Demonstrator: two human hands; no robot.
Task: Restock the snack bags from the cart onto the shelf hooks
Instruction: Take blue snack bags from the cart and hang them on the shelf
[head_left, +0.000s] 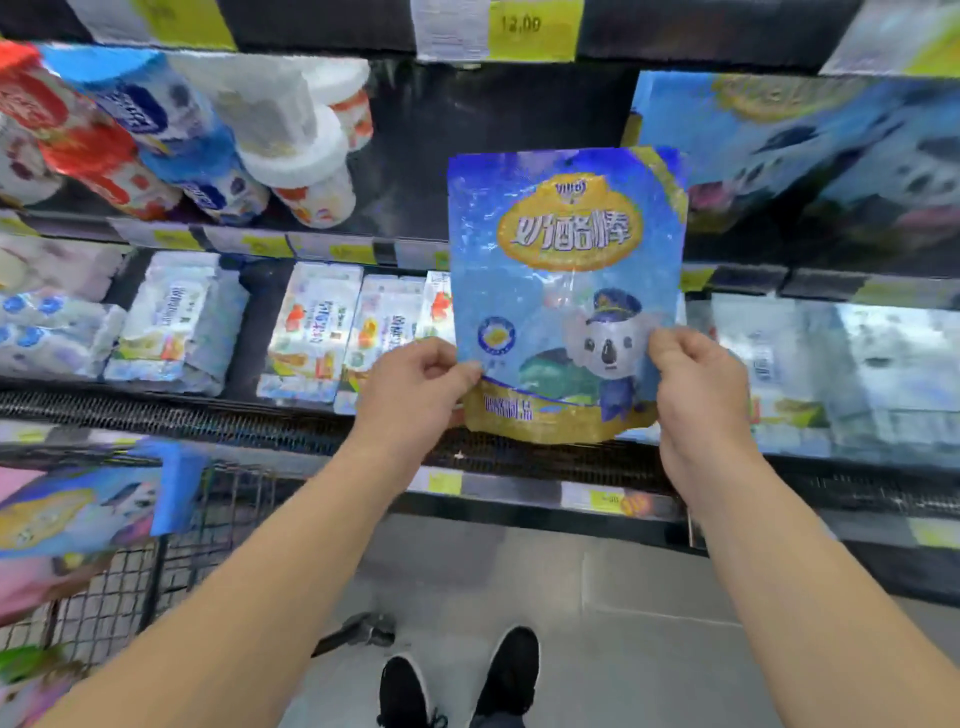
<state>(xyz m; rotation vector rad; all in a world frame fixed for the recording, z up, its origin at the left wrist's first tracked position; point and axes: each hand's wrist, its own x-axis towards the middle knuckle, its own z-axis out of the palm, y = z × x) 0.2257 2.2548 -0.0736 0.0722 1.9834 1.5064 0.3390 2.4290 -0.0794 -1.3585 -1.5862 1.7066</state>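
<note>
Left of the snack bag, low: wire cart (171, 545) with blurred blue and pink bags (78, 509) inside, cut off by the frame edge. Above the cart, left of the snack bag: tilted cups and bottles (197, 135) on the upper shelf, flat white packs (176, 317) on the lower shelf; print unreadable. Left hand (415, 395) pinching the snack bag's lower left edge, thumb in front, fingers behind. Snack bag (566, 291) held upright in front of the shelving, mid-frame: glossy blue pouch, yellow oval with white characters near the top, grey koala in a blue cap at lower right, gold band along the bottom, small hang hole at top centre. Dark open gap behind the snack bag's top edge, under the price rail (498, 26). Hook hidden or too blurred to tell. Right hand (696, 395) pinching the snack bag's lower right edge, thumb over the front. Right of the snack bag: more blue bags (800, 150), smeared by motion blur. Below the snack bag: grey floor (597, 597), black shoes (457, 680).
</note>
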